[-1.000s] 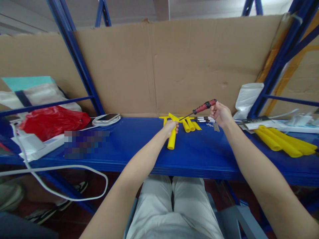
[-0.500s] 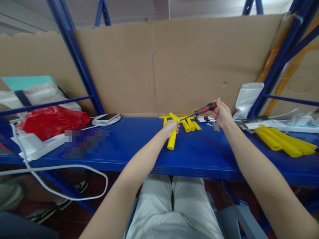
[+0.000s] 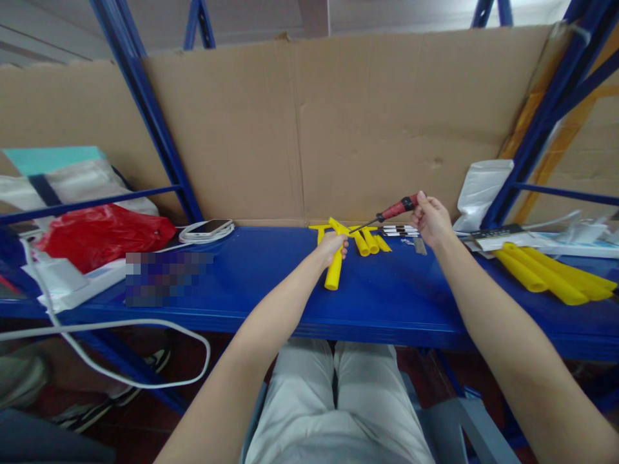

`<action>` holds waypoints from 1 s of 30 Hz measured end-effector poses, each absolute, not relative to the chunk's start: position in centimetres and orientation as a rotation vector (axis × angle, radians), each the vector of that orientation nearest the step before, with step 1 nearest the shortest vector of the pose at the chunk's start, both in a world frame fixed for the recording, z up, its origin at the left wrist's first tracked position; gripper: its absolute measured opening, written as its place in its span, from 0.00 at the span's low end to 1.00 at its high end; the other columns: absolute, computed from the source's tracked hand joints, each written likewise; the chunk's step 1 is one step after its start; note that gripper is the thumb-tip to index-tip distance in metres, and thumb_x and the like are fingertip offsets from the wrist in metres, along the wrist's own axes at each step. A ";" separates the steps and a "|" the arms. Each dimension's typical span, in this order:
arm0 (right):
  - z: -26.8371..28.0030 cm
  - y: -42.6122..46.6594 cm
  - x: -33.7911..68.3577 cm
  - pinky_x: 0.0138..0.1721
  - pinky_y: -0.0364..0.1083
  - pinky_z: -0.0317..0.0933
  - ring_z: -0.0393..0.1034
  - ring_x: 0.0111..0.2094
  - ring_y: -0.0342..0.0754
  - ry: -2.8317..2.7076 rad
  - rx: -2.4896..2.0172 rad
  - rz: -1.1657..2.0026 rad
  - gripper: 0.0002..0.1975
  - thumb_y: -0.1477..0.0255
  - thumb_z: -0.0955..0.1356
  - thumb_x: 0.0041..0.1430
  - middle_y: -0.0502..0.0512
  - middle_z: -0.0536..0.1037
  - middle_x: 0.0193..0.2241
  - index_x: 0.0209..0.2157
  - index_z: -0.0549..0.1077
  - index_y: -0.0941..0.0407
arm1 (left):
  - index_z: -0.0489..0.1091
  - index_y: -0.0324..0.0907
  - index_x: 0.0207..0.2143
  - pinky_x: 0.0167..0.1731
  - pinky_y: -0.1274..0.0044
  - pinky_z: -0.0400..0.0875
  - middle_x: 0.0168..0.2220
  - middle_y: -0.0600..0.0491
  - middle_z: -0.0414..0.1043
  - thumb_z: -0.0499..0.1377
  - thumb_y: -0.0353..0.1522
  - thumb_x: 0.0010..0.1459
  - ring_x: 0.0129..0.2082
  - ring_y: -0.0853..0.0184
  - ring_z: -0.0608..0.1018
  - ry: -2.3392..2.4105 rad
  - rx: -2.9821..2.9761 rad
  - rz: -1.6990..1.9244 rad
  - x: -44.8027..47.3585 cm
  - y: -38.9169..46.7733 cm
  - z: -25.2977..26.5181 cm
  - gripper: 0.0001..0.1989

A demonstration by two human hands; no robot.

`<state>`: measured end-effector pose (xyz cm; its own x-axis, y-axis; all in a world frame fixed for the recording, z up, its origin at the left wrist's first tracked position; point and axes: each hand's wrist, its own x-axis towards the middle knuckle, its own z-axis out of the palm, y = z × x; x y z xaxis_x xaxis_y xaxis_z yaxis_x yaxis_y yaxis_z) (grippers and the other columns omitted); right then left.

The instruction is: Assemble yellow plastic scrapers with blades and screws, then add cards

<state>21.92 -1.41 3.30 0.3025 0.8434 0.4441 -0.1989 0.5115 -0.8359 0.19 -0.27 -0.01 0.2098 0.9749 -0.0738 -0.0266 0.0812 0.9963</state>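
Here we are at the blue table (image 3: 271, 280), and both hands are busy over its far half. The left hand (image 3: 333, 250) has its fingers wrapped firmly round a yellow T-shaped tool (image 3: 333, 277), clamped on the stem, with the crosspiece poking out beyond the knuckles and the open round end pointing back toward the person. Over to the right hand (image 3: 432, 220), and it's a lighter hold: fingers and thumb pinched together on the back end of a red and black screwdriver (image 3: 397, 208). The screwdriver slants down to the left, its thin shaft running to the yellow crosspiece; the tip is right at it, though whether it sits in anything is too small to tell. Just beyond the left hand, look, another yellow piece (image 3: 320, 232) lies by the cardboard (image 3: 377, 129), and right beside the held tool sits a cluster of yellow handles (image 3: 370, 243). Between the two hands come some black-and-white strips (image 3: 397, 231), a few tiny silvery bits (image 3: 407, 241) and a small flat grey plate (image 3: 420, 246) just below the right hand. Out on the right, more yellow tubes (image 3: 541, 274) lie side by side near the table's edge, with a white bag (image 3: 483, 190) propped behind. Well to the left, a phone (image 3: 213, 227) rests on a coiled white cable (image 3: 203, 240), near a red plastic bag (image 3: 106, 235).
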 end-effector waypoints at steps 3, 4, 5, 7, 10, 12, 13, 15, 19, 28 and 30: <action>3.2 -1.2 22.0 0.11 0.37 0.47 0.53 0.11 0.36 -1.007 -0.765 0.762 0.24 0.56 0.73 0.42 0.40 0.57 0.11 0.21 0.55 0.54 | 0.56 0.42 0.27 0.13 0.83 0.51 0.14 0.63 0.54 0.48 0.22 0.55 0.09 0.78 0.58 1.056 1.222 1.016 0.2 -0.4 0.0 0.08; 3.2 -1.1 22.0 0.11 0.38 0.47 0.53 0.11 0.36 -1.004 -0.774 0.761 0.25 0.55 0.73 0.41 0.40 0.57 0.11 0.21 0.55 0.54 | 0.56 0.42 0.27 0.13 0.83 0.51 0.14 0.63 0.54 0.48 0.22 0.55 0.09 0.78 0.57 1.053 1.222 1.017 0.2 -0.4 0.0 0.08; 3.1 -1.1 22.0 0.11 0.38 0.47 0.53 0.11 0.36 -1.004 -0.782 0.764 0.25 0.55 0.73 0.41 0.40 0.56 0.11 0.21 0.55 0.54 | 0.56 0.42 0.27 0.13 0.84 0.51 0.14 0.63 0.54 0.48 0.22 0.55 0.09 0.78 0.57 1.050 1.223 1.018 0.2 -0.4 0.0 0.08; 3.1 -1.0 22.0 0.11 0.38 0.48 0.54 0.11 0.36 -1.009 -0.788 0.774 0.24 0.55 0.74 0.40 0.40 0.56 0.11 0.21 0.57 0.54 | 0.56 0.42 0.28 0.13 0.83 0.51 0.14 0.63 0.55 0.49 0.22 0.55 0.09 0.78 0.57 1.044 1.226 1.020 0.2 -0.3 -0.1 0.08; 3.3 -1.2 21.8 0.11 0.38 0.49 0.54 0.12 0.36 -1.014 -0.791 0.792 0.21 0.58 0.74 0.39 0.40 0.57 0.11 0.23 0.61 0.54 | 0.56 0.41 0.27 0.13 0.83 0.51 0.15 0.62 0.54 0.49 0.22 0.54 0.09 0.78 0.57 1.046 1.220 1.025 0.2 -0.3 -0.1 0.07; 3.4 -1.4 21.6 0.11 0.37 0.49 0.55 0.12 0.36 -1.022 -0.799 0.803 0.20 0.59 0.75 0.39 0.40 0.58 0.11 0.25 0.64 0.54 | 0.56 0.42 0.27 0.13 0.83 0.51 0.15 0.62 0.54 0.49 0.22 0.55 0.10 0.78 0.57 1.055 1.214 1.029 0.1 -0.3 -0.1 0.08; 3.5 -1.5 21.4 0.11 0.37 0.50 0.55 0.12 0.36 -1.025 -0.804 0.806 0.20 0.60 0.75 0.39 0.40 0.58 0.11 0.26 0.64 0.55 | 0.55 0.42 0.27 0.13 0.83 0.51 0.15 0.62 0.54 0.49 0.22 0.55 0.10 0.78 0.57 1.059 1.213 1.031 0.1 -0.3 -0.1 0.08; 3.6 -1.6 21.2 0.11 0.37 0.50 0.55 0.12 0.36 -1.025 -0.816 0.801 0.20 0.60 0.75 0.38 0.40 0.59 0.11 0.26 0.63 0.55 | 0.55 0.42 0.26 0.13 0.83 0.51 0.14 0.63 0.54 0.49 0.22 0.55 0.09 0.79 0.57 1.070 1.214 1.030 0.1 -0.2 -0.1 0.09; 3.5 -1.5 21.1 0.10 0.37 0.48 0.53 0.10 0.35 -1.008 -0.829 0.748 0.23 0.59 0.75 0.36 0.38 0.57 0.10 0.24 0.60 0.54 | 0.55 0.42 0.26 0.14 0.83 0.50 0.14 0.63 0.54 0.48 0.22 0.56 0.09 0.79 0.57 1.083 1.226 1.018 0.0 -0.2 0.0 0.09; 3.5 -1.6 21.3 0.12 0.36 0.51 0.54 0.10 0.35 -1.016 -0.839 0.785 0.21 0.58 0.74 0.41 0.39 0.60 0.10 0.26 0.62 0.55 | 0.55 0.42 0.28 0.13 0.83 0.51 0.14 0.63 0.54 0.48 0.21 0.54 0.09 0.78 0.57 1.071 1.250 1.022 0.1 -0.3 0.0 0.08; 3.7 -1.8 21.3 0.13 0.36 0.53 0.58 0.12 0.36 -1.061 -0.829 0.837 0.19 0.59 0.73 0.44 0.41 0.65 0.13 0.28 0.63 0.55 | 0.55 0.41 0.28 0.13 0.83 0.51 0.14 0.63 0.55 0.48 0.21 0.55 0.09 0.78 0.57 1.068 1.254 1.022 0.2 -0.4 0.0 0.08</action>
<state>21.26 -1.83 3.70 0.2628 0.8830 0.3889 -0.1729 0.4396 -0.8814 0.16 -0.36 0.04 0.2095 0.9765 -0.0502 -0.0079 0.0530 0.9986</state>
